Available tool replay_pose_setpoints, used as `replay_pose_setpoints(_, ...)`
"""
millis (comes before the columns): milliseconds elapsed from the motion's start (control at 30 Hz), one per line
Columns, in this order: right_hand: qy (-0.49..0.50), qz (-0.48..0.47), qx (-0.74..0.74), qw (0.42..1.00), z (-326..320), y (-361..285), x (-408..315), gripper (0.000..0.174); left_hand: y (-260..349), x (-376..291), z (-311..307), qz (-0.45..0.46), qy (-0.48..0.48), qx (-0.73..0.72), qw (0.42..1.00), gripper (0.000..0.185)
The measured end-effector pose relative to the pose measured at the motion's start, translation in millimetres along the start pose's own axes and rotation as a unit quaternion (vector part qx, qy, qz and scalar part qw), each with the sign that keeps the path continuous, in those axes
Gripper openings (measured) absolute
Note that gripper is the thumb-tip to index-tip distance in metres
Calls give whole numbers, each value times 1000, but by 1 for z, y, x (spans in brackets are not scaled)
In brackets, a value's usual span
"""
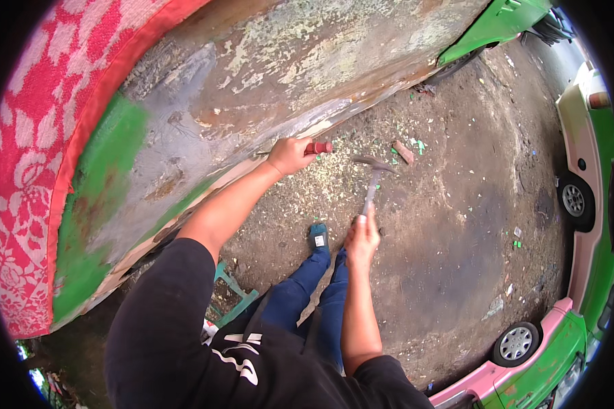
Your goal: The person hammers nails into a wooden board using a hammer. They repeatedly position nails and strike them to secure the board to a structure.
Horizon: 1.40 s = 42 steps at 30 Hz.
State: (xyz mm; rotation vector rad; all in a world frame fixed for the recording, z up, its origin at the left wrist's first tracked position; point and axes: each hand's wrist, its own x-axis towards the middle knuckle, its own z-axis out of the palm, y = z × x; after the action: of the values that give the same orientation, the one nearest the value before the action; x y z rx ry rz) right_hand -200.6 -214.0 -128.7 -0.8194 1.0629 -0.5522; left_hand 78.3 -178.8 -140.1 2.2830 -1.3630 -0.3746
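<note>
My left hand is closed around the red handle of a tool whose thin metal shaft points left against the lower edge of a car body panel. The type of tool cannot be told. That panel is worn, with bare metal, filler and flaking paint. In my right hand is a hammer, held by its shaft and slightly blurred, its head to the right of the red handle and apart from it.
Paint chips litter the ground, where a brick fragment lies. A patterned red cloth covers the upper left. A green plastic stool stands by my legs. Green and pink cars line the right side.
</note>
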Motion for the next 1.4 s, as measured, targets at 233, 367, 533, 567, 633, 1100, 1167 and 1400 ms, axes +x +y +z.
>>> replay_pose_setpoints(233, 23, 44, 32, 998, -18, -29, -14, 48, 3, -9, 11, 74, -23, 31, 997, 23)
replay_pose_setpoints(367, -15, 54, 47, 997, -21, -32, -19, 47, 4, -5, 8, 77, -12, 28, 997, 23)
replay_pose_setpoints(533, -7, 78, 51, 996, -23, -34, -20, 46, 4, -5, 7, 89, -7, 35, 995, 23)
replay_pose_setpoints(567, -6, 77, 50, 996, -23, -34, -20, 46, 4, -4, 6, 89, -4, 32, 995, 23)
replay_pose_setpoints(633, -6, 72, 36, 997, -21, -34, -20, 46, 2, -5, 8, 95, -4, 34, 995, 23)
replay_pose_setpoints(1100, 58, 30, 42, 997, -4, -46, -9, 45, 4, -1, 7, 77, -23, 38, 996, 21)
replay_pose_setpoints(1167, 72, 12, 35, 997, 5, -52, -12, 45, 6, 2, 5, 53, -35, 41, 997, 22)
replay_pose_setpoints(1400, 46, 42, 32, 998, 5, -17, -3, 46, -3, -6, 5, 40, -33, 26, 998, 21)
